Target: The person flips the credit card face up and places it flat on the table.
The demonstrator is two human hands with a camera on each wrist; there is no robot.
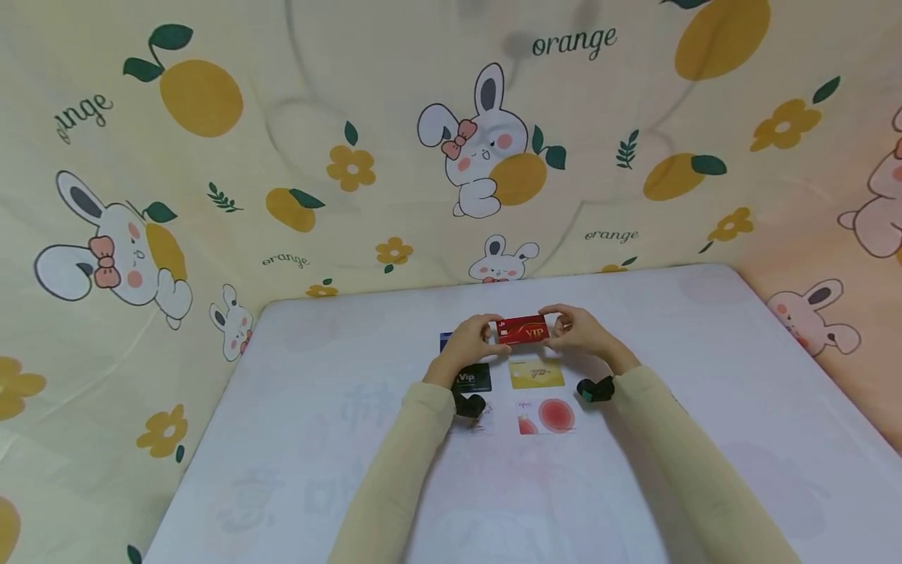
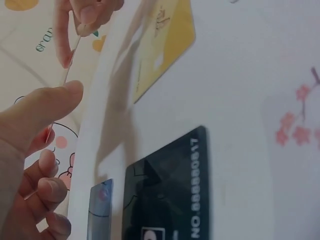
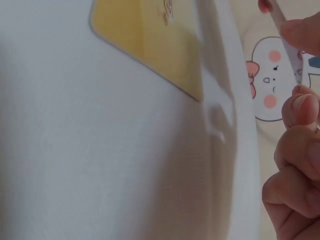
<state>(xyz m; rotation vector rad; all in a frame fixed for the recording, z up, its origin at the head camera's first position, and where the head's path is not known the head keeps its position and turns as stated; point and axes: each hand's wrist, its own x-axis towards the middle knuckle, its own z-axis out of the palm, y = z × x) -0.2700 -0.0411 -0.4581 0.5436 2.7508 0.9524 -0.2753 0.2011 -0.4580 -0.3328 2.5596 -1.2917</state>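
Both hands hold a red VIP card (image 1: pixel 522 330) up by its two short ends, lifted off the table as the wrist views show it edge-on. My left hand (image 1: pixel 470 342) pinches its left end between thumb and fingers. The right end is pinched by my right hand (image 1: pixel 582 332), with the other fingers curled. Below lie a gold card (image 1: pixel 537 374) and a black Vip card (image 1: pixel 476 377), the latter partly behind the left wrist. A blue card (image 1: pixel 445 340) shows only in part behind the left hand.
Nearer the front lie a white card with red circles (image 1: pixel 546 417) and a pale flower-patterned card (image 1: pixel 482 423), partly covered by the left wrist camera (image 1: pixel 468 404). The white table (image 1: pixel 317 470) meets a printed cloth (image 1: pixel 395 157) at its back and sides.
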